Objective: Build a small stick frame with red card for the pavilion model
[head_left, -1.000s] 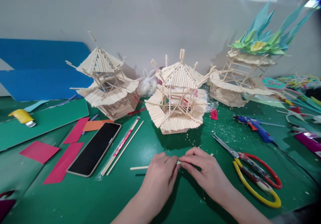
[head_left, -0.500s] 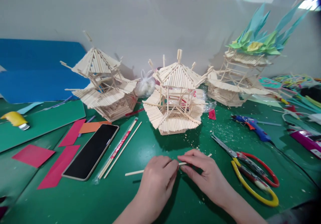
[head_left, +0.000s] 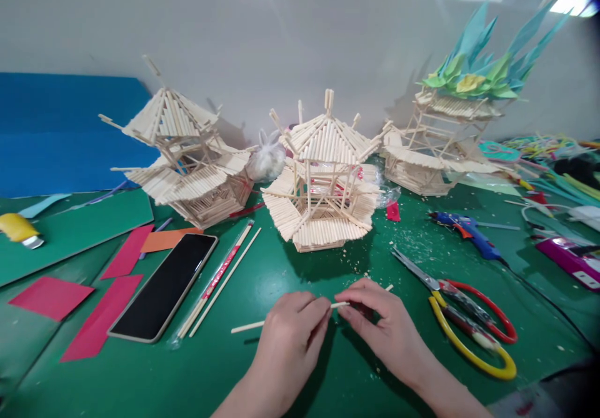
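Both of my hands meet low in the middle of the green table. My left hand (head_left: 293, 337) and my right hand (head_left: 379, 327) each pinch the same thin wooden stick (head_left: 246, 327), which lies almost flat. Its left end sticks out past my left hand and its right tip shows beyond my right hand. Just behind my hands stands a pavilion model (head_left: 323, 177) built of wooden sticks.
Two more stick pavilions stand at the left (head_left: 182, 162) and right (head_left: 438, 149), the right one topped with paper leaves. A phone (head_left: 164, 287), wrapped chopsticks (head_left: 218, 280), red paper pieces (head_left: 100, 315), scissors (head_left: 462, 315), a blue glue gun (head_left: 469, 233) and a yellow cutter (head_left: 19, 230) lie around.
The stick has slid a little to the left between my fingers, so more of it shows between the hands. The camera view has drifted slightly rightward.
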A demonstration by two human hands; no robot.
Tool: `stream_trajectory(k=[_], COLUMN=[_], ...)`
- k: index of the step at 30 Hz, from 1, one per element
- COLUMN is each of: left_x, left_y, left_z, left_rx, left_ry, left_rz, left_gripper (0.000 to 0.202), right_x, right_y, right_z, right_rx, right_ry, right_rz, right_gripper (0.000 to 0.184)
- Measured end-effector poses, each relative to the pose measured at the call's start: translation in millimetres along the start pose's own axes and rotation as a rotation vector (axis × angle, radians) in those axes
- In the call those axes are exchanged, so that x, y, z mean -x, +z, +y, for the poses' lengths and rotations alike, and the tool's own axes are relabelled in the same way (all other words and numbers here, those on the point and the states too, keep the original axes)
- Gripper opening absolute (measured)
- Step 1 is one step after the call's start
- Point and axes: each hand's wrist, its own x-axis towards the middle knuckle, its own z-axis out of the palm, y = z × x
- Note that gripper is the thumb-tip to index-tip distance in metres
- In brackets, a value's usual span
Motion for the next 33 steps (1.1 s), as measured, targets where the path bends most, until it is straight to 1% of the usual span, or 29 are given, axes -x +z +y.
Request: stream_trajectory(k=[10, 16, 18, 19, 22, 24, 25, 28, 30, 33], left_x=[-0.3, -0.8, -1.2, -1.4, -1.9, -2.0, -2.0, -1.8, -1.6, -1.4], left_y=[0.6, 0.3, -0.1, -0.4, -0.9, -0.9, -0.8, 0.2, 1.3, 2.8], left_z=[-1.0, -2.1, -3.2, -3.8, -5.2, -5.6, -5.7, -5.8, -5.9, -6.0], left_rx=[0.022, 0.011, 0.024, 0.034, 0.065, 0.075, 0.078, 0.086, 0.088, 0.086], left_ry=[0.013, 0.0, -0.025, -0.041, -0.082, -0.095, -0.099, -0.101, -0.1, -0.092], left_rz=[0.017, 0.0, -0.006, -0.009, -0.02, -0.028, -0.032, -0.037, -0.035, -0.032], left_gripper=[0.023, 0.024, 0.025, 0.025, 0.026, 0.026, 0.026, 0.026, 0.025, 0.023], right_x=[2.4, 0.8, 1.5, 2.6, 7.0, 9.6, 10.5, 11.6, 11.0, 8.2], right_y=[-2.1, -2.5, -6.2, -9.1, -19.8, -25.2, -26.5, -24.1, -18.8, -9.9], right_z=[0.9, 2.0, 5.3, 7.8, 17.7, 23.3, 24.8, 22.4, 16.2, 6.1], right_rx=[0.001, 0.004, 0.003, 0.015, 0.095, 0.148, 0.164, 0.187, 0.192, 0.177], right_ry=[-0.026, -0.031, -0.004, 0.029, 0.165, 0.192, 0.169, 0.032, -0.047, -0.102], right_rz=[0.023, 0.021, 0.073, 0.12, 0.264, 0.298, 0.298, 0.268, 0.191, 0.063], right_gripper=[0.017, 0.018, 0.022, 0.025, 0.033, 0.037, 0.041, 0.053, 0.048, 0.032])
